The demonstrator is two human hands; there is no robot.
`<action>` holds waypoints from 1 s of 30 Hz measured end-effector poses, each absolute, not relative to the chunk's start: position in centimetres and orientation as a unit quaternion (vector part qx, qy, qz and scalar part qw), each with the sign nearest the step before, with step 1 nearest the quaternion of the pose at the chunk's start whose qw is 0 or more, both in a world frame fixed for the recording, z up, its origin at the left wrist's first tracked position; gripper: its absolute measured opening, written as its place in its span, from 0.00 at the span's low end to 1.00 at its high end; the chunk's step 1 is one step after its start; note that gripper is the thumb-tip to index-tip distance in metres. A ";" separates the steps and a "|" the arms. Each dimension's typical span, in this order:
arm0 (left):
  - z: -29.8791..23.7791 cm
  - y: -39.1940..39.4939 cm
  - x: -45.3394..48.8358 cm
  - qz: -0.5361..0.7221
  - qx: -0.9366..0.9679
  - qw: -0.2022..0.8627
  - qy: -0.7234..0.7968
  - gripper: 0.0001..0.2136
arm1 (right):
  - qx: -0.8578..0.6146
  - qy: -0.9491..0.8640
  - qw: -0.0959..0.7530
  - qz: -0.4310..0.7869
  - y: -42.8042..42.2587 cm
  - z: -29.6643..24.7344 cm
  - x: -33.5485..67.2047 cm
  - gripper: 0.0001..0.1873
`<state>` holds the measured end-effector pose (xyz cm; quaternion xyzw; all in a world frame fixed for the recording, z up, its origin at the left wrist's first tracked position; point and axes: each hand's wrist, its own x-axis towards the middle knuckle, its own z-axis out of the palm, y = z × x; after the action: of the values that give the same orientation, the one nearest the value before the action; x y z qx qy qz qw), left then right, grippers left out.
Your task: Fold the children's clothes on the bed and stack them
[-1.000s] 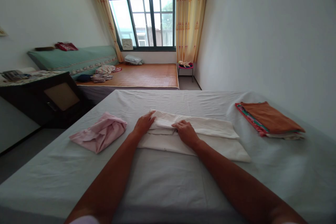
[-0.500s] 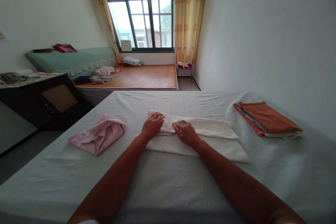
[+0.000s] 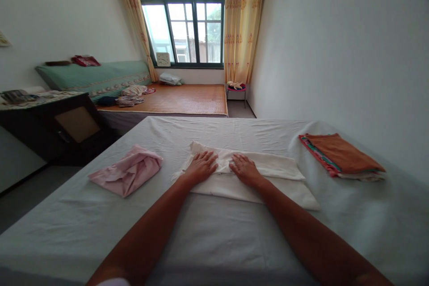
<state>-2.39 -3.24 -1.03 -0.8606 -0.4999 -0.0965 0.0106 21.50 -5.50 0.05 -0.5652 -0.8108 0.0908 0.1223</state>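
A white folded cloth (image 3: 275, 174) lies across the middle of the pale sheet on the bed (image 3: 214, 232). My left hand (image 3: 201, 166) rests flat on the cloth's left end, fingers stretched out. My right hand (image 3: 245, 169) lies flat beside it on the same cloth, fingers extended and pointing away from me. Both palms press down on the fabric; neither grips anything. The two hands are close together, a narrow gap between them.
A crumpled pink cloth (image 3: 127, 170) sits on the bed to the left. A stack of folded orange and multicoloured cloths (image 3: 342, 156) lies at the right by the wall. A dark cabinet (image 3: 60, 125), a second bed with a mat (image 3: 181, 98) and a window stand beyond.
My left hand has slid rightwards over the cloth's left end, folding it in, and both hands have flattened onto the fabric side by side.
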 end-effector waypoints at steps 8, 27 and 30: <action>-0.8 -3.5 -2.4 -0.090 -0.859 0.017 -0.504 0.24 | -0.615 -0.787 0.049 0.024 -7.8 -1.1 30.0 0.33; -0.6 -3.7 -2.4 -0.095 -0.857 0.015 -0.507 0.24 | -0.785 -0.610 0.100 -0.042 -10.0 -1.9 42.2 0.30; -0.7 -3.7 -2.4 -0.096 -0.857 0.017 -0.506 0.24 | -0.796 -0.598 0.084 -0.049 -10.5 -1.0 42.2 0.33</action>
<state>-2.41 -3.68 -0.73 -0.8567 -0.5064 -0.0965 0.0169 42.23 -10.49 -1.00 -0.7956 -0.5979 -0.0493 0.0838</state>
